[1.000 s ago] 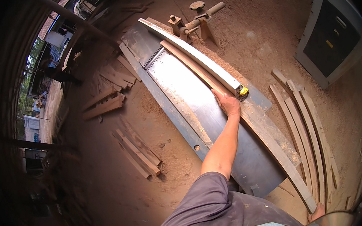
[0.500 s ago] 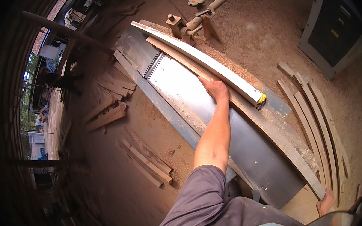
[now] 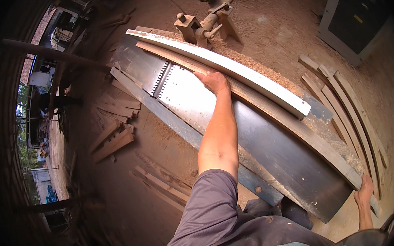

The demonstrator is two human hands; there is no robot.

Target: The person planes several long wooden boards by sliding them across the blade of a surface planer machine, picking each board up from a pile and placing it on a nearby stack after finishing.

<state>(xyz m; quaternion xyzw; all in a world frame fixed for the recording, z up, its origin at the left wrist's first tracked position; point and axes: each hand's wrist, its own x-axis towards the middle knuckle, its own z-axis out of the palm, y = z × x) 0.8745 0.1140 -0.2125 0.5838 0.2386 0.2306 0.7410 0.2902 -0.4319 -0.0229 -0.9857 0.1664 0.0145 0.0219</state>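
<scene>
A long wooden board stands along the pale straight fence of a jointer, resting on its grey metal table. Bent over the board's upper edge is my left hand, its fingers closed on the wood just past the toothed slot. My right hand grips the near right end of the same board, with part of its fingers hidden. The cutter itself cannot be made out.
Several curved wooden strips lie on the floor at the right. Behind the fence stands a dusty metal bracket amid sawdust. A grey cabinet is at the far right. Offcuts and strips lie left of the machine.
In the view, the board has shifted slightly against the fence, my left hand sits further left, and more of my right forearm shows. A yellow object at the fence's end is out of sight.
</scene>
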